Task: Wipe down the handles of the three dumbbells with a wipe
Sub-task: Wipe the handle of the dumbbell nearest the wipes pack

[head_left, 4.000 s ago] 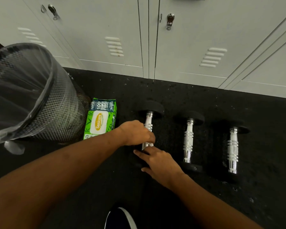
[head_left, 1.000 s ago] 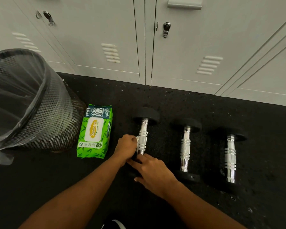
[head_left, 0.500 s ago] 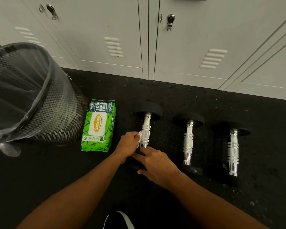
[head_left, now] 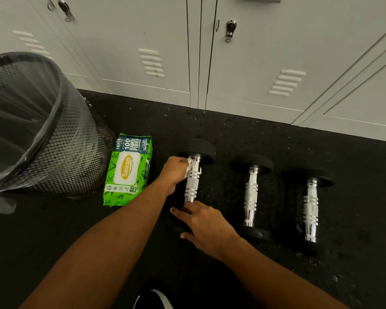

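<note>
While the left hand (head_left: 173, 169) pinches the wipe (head_left: 189, 165) against the dumbbell handle (head_left: 191, 186) just beyond the right hand (head_left: 206, 224), whose spread fingers press the near head, easing off could let it roll.

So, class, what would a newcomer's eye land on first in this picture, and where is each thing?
Chrome handles gleam on the black floor: the left dumbbell, middle dumbbell and right dumbbell, side by side. The left hand holds a wipe at the left one's far end while the right hand rests on its near end. A green wipes pack lies left of them, beside a mesh bin.
</note>
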`<state>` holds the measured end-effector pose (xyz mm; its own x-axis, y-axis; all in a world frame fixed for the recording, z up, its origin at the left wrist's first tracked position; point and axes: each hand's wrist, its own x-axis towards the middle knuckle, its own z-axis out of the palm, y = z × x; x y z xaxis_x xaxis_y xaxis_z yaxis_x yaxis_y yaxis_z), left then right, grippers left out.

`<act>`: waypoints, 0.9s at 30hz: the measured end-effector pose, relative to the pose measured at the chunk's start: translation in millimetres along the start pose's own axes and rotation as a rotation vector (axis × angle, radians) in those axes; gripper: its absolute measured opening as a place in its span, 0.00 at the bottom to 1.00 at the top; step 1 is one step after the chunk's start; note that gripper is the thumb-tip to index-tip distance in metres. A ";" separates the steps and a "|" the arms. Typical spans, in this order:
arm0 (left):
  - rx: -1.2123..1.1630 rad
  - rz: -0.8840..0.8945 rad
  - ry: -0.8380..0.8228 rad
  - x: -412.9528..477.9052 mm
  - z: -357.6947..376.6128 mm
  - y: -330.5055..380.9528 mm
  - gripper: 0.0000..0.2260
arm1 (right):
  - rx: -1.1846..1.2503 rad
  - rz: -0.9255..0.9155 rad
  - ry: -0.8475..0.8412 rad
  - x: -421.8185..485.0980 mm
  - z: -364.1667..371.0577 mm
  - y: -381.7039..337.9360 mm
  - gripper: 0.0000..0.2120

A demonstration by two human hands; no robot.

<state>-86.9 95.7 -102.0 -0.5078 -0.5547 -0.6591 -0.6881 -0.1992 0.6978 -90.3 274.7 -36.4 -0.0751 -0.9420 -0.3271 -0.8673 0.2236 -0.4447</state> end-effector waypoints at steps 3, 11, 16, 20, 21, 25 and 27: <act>0.053 0.015 -0.030 0.6 -1.8 -14.5 0.15 | -0.004 -0.002 -0.012 0.7 -0.9 -0.4 0.33; 0.416 0.074 -0.112 -65.5 -13.4 -32.1 0.13 | 0.024 -0.022 0.020 -1.0 -0.7 1.9 0.31; 0.408 0.022 -0.145 -72.7 -15.9 -34.1 0.12 | 0.023 -0.019 0.018 -1.7 0.4 1.1 0.31; 0.234 0.003 -0.041 -43.2 -7.4 -23.0 0.11 | 0.000 -0.009 0.011 1.8 -0.1 -0.2 0.32; 0.200 -0.003 -0.018 -33.8 -5.1 -19.0 0.11 | -0.002 -0.010 -0.001 2.3 -0.3 -0.2 0.32; 0.052 -0.018 0.069 -9.0 3.0 -2.4 0.12 | -0.016 -0.009 -0.043 2.8 -2.7 0.8 0.33; 0.044 0.010 0.107 -11.5 5.5 5.7 0.13 | -0.019 -0.016 -0.052 3.2 -4.5 0.0 0.33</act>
<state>-87.8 105.4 -92.0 -0.4577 -0.6403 -0.6169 -0.7068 -0.1589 0.6894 -92.7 270.5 -33.7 -0.0364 -0.9310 -0.3633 -0.8772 0.2039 -0.4346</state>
